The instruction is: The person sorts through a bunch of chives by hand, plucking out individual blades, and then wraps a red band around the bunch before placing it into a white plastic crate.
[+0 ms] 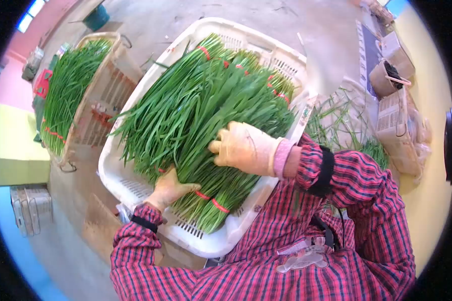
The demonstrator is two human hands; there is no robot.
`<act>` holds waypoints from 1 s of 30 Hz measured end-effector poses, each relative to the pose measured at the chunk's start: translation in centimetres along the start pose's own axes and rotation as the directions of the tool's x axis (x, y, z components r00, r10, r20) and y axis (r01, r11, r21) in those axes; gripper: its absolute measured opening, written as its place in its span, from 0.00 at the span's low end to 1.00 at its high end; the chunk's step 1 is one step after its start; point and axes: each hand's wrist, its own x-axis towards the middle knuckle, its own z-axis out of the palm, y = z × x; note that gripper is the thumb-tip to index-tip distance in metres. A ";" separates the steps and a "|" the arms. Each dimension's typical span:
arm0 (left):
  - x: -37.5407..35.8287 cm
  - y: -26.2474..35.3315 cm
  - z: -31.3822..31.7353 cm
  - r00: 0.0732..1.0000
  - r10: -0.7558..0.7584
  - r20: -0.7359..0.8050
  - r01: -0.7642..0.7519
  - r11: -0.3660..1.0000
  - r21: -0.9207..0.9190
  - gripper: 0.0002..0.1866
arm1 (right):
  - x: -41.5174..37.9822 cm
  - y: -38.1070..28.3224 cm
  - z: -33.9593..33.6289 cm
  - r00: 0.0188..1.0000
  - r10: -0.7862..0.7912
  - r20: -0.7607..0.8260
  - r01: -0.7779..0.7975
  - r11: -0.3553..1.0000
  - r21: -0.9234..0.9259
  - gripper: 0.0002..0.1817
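A white slotted plastic basket is in front of me, heaped with bunches of garlic chives tied with red bands. My left hand, in a pale glove, grips the near bunch of garlic chives. Its thumb lies over the stems beside a red band, and its other fingers are partly hidden in the leaves. Higher up, my right hand, also gloved, has its fingers curled into the green leaves. More banded bunches fill the far side, their pale stem ends toward the basket wall.
At left stands a second basket packed with banded greens. Loose leaves lie on a sheet at right, near another crate and a bucket by the yellow wall. A teal bucket sits on the floor at the back.
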 end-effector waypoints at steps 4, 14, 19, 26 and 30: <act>1.0 -1.3 0.5 1.000 0.018 0.020 -0.018 0.999 0.027 0.49 | 2.7 1.9 1.9 0.989 0.073 -0.127 -0.058 0.991 0.124 0.48; 2.3 -1.0 0.9 0.977 0.032 0.210 -0.044 0.998 0.051 0.46 | 2.6 4.0 7.4 0.986 0.165 -0.010 -0.157 0.953 0.259 0.33; 2.9 -0.5 1.3 0.947 0.134 0.293 -0.064 0.969 -0.237 0.35 | 1.7 4.4 10.3 0.976 0.217 -0.027 -0.200 0.935 0.292 0.33; -2.1 4.5 0.8 0.992 -0.093 -0.088 0.113 0.960 0.255 0.49 | 1.1 4.4 10.7 0.965 0.244 -0.095 -0.193 0.910 0.368 0.36; -2.3 7.8 1.5 0.767 0.530 -0.362 -0.286 0.787 0.547 0.46 | 1.1 4.6 10.7 0.956 0.253 -0.146 -0.179 0.904 0.389 0.36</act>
